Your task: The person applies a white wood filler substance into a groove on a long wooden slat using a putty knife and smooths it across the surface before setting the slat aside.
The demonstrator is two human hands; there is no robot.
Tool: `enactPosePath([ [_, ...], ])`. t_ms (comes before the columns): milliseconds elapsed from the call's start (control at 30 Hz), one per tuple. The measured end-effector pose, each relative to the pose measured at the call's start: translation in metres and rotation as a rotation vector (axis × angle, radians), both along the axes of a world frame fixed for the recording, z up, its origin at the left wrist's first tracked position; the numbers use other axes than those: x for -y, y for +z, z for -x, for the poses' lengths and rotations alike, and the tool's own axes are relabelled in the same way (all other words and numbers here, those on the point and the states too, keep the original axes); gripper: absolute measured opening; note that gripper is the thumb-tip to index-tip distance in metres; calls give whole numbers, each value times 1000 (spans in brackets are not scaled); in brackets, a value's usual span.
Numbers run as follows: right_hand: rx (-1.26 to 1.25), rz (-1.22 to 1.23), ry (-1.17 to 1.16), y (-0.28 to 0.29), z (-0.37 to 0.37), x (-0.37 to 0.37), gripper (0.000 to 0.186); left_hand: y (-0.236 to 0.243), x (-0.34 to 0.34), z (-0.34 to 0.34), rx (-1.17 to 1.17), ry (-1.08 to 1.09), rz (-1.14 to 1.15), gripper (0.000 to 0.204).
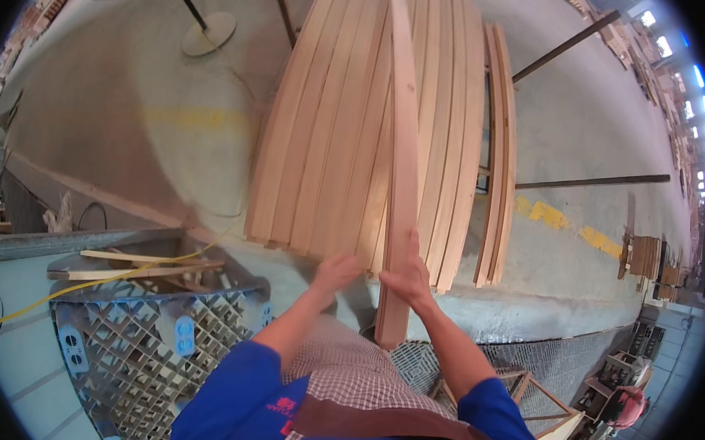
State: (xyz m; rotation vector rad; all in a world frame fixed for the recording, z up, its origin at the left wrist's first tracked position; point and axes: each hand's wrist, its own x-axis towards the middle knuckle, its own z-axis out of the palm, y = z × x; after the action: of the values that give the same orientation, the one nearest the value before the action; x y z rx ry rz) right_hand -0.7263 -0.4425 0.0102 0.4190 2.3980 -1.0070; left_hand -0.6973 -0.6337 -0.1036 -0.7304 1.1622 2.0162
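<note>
One long wooden board (404,150) lies lengthwise over a row of other boards, its near end sticking out toward my body. My right hand (408,278) grips it a little above that end, the thumb on its left side and fingers along its right. Just to the left, my left hand (337,273) is beside the near ends of the laid-out boards (324,153). Motion blurs its fingers, and I cannot tell whether it touches any wood.
A pair of narrow boards (497,156) lies apart on the right. Below left stands a blue-grey plastic crate (154,361) with wood scraps (140,271) by it. A yellow cable (90,283) crosses there. Metal bars (592,181) reach outward, and a round-based stand (208,34) is far left.
</note>
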Motion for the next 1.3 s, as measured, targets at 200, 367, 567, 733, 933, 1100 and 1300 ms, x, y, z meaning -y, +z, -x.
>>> enactPosePath([
  [200, -8, 16, 25, -91, 79, 49, 120, -64, 99, -139, 134, -146, 363, 22],
  [367, 65, -14, 35, -163, 106, 75, 125, -64, 105, -193, 389, 152, 250, 22],
  [567, -31, 36, 24, -233, 114, 80, 129, -81, 91, -244, 356, 46, 357, 27],
  [733, -124, 157, -30, -256, 122, 83, 128, -82, 82, -246, 341, -39, 438, 30],
  [933, -118, -29, 105, -253, 134, 86, 101, -74, 81, -230, 345, -14, 447, 30],
  [1100, -173, -106, 34, -236, 133, 77, 87, -72, 77, -213, 350, -131, 451, 33],
  [1300, -148, -10, -270, -205, 36, -53, 78, -53, 42, -167, 209, -343, 557, 29],
])
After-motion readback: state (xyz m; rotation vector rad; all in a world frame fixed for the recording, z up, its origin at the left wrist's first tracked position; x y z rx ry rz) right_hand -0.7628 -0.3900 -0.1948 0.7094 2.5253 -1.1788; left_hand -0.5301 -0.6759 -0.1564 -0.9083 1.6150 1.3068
